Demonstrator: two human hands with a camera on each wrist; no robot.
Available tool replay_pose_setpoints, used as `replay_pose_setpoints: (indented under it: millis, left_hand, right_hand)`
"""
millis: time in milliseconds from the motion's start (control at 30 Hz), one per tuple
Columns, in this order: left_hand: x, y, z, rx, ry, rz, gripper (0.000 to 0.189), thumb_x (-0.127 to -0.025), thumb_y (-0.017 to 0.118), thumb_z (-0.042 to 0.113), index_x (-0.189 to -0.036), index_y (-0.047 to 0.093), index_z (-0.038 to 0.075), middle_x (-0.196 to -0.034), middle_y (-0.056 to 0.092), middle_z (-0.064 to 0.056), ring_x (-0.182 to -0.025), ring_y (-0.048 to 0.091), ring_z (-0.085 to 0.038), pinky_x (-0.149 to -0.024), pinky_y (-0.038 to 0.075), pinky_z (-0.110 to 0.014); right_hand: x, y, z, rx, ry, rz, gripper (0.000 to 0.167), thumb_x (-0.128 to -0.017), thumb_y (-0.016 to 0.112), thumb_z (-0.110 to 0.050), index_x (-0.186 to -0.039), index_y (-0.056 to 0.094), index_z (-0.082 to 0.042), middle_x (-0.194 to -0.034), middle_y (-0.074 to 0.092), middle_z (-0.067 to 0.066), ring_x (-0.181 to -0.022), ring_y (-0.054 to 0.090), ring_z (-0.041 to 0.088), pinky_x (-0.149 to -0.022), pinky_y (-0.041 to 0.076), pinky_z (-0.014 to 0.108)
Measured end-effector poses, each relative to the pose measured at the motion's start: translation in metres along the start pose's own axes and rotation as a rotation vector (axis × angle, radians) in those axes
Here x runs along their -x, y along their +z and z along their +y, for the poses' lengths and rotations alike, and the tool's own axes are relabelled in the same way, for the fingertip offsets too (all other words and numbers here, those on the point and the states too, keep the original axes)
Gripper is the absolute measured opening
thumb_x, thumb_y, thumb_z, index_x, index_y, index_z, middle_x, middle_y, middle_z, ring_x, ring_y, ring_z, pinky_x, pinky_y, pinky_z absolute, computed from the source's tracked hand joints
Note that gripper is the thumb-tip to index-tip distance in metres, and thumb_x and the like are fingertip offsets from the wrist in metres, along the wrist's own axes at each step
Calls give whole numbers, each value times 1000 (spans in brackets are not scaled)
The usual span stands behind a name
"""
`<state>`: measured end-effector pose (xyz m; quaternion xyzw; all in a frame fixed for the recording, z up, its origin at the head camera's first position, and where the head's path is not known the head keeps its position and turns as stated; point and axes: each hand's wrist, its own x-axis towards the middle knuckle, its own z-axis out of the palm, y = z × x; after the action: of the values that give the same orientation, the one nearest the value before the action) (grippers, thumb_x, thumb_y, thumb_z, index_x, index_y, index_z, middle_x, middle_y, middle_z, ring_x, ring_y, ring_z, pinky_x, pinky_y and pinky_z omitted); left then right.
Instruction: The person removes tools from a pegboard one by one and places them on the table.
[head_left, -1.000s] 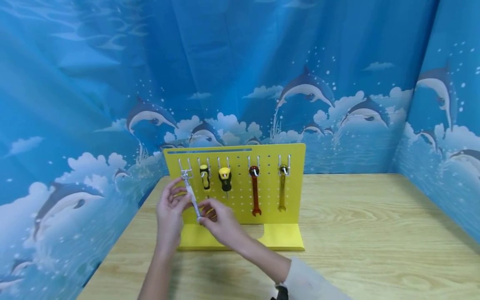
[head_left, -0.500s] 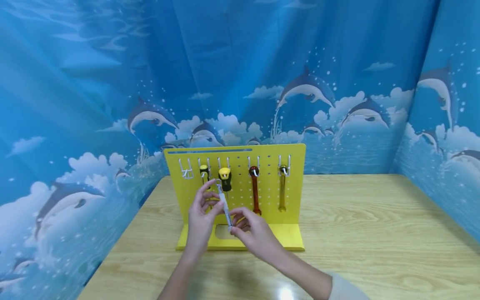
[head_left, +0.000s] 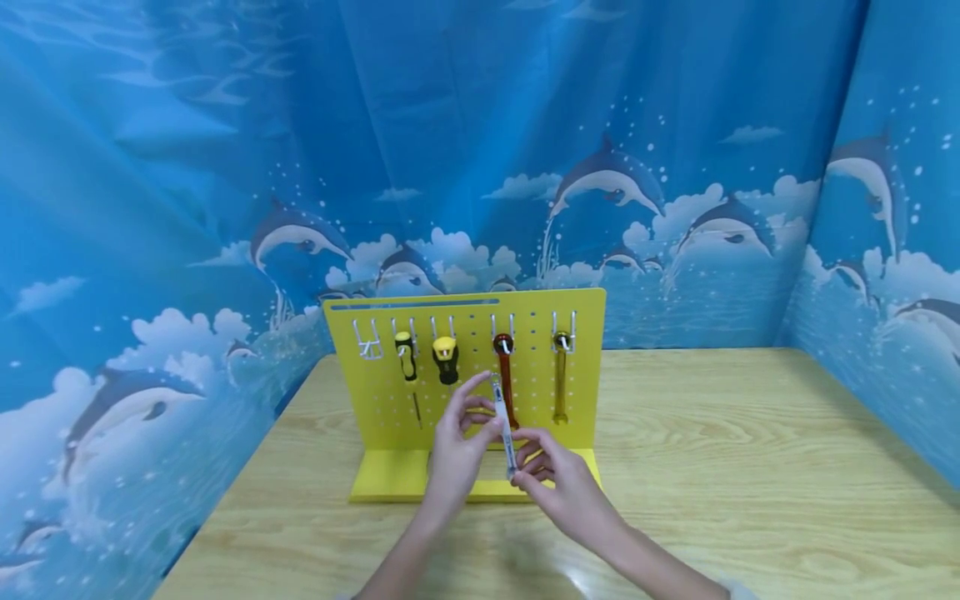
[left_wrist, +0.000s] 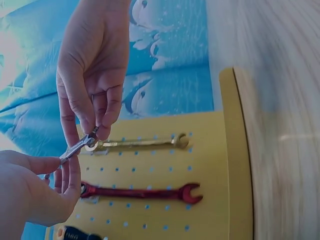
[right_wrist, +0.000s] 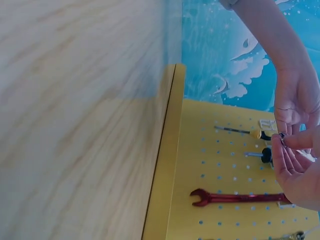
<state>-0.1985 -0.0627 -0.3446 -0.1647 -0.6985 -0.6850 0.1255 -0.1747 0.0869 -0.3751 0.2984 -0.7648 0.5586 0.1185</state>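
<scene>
Blue dolphin-print curtains (head_left: 450, 125) hang behind a wooden table (head_left: 750, 450) carrying a yellow pegboard (head_left: 587, 375). Before it, the left hand (head_left: 457, 450) and right hand (head_left: 561, 485) share a pinching grip on a silver wrench (head_left: 506, 437), left higher, right at its lower end. A red wrench (head_left: 506, 379), gold wrench (head_left: 561, 383) and two screwdrivers (head_left: 446, 367) hang behind.

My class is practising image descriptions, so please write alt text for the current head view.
A person's left hand and right hand pinch a slim silver tool before a yellow pegboard. On it hang two screwdrivers, a red wrench and a gold wrench; it stands on a wooden table.
</scene>
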Motion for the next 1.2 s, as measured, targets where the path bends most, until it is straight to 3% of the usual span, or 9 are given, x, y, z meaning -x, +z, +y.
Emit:
replay_pose_setpoints:
  millis: [467, 633, 1200]
  left_hand:
    - [1, 40, -15, 94, -11, -81, 53, -81, 58, -14, -130, 47, 5, -96, 53, -13, -83, 55, -24, -70, 54, -32]
    - [0, 53, -20, 133, -56, -96, 54, -80, 58, -14, -129, 47, 5, -96, 54, -13, -82, 56, -22, -70, 54, -32]
    - [-6, 91, -40, 187, -161, -161, 58, -78, 59, -15, -130, 48, 8, -95, 54, -9, -80, 57, -19, -67, 54, -33]
  right_hand:
    - [28, -29, 15, 29, 2, 49, 44, -77, 65, 12, -117, 48, 5, -87, 57, 9, -71, 62, 16, -65, 54, 28]
    - [35, -40, 19, 46, -12, 48, 46, -77, 65, 10, -118, 47, 4, -87, 57, 9, -70, 62, 18, -65, 54, 28]
    - [55, -71, 31, 76, 80, 19, 57, -78, 65, 9, -128, 39, 4, -90, 55, 11, -72, 61, 16, -64, 54, 28]
